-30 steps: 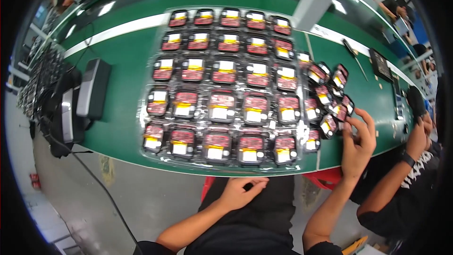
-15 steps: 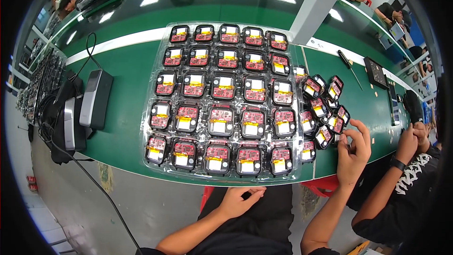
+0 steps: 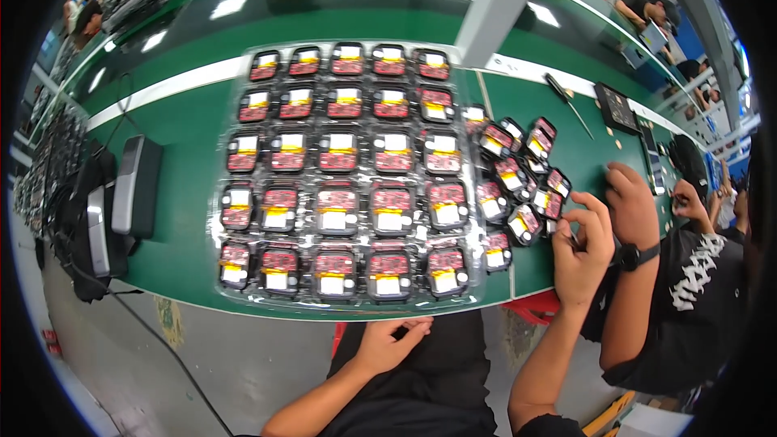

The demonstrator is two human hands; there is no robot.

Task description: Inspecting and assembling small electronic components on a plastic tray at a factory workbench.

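My right hand (image 3: pixel 584 252) is at the right-hand edge of a loose pile of square black watch cases (image 3: pixel 522 225). Its thumb and forefinger are pinched together, with a dark bit between them too small to name. Red circuit boards, white labels and yellow tape show inside the cases. Below the table's front edge, my left hand (image 3: pixel 391 346) lies over my lap, loosely closed with thumb and fingertips together and nothing visible in it. In front of me a clear plastic tray (image 3: pixel 472 301) holds rows of similar watch cases (image 3: pixel 337 150), one per pocket.
A co-worker's hand (image 3: pixel 633 209) with a black wristwatch is close beside my right hand. Beyond the pile lie a screwdriver (image 3: pixel 568 105) and a black box (image 3: pixel 617 108). Two grey-black devices (image 3: pixel 137 186) with cables stand at the left. A grey post (image 3: pixel 502 8) rises behind the tray.
The view has swung right, shifting the scene leftward in the picture. The co-worker's hand with the wristwatch has come left toward the pile. My right hand stays beside the pile; my left has hardly moved.
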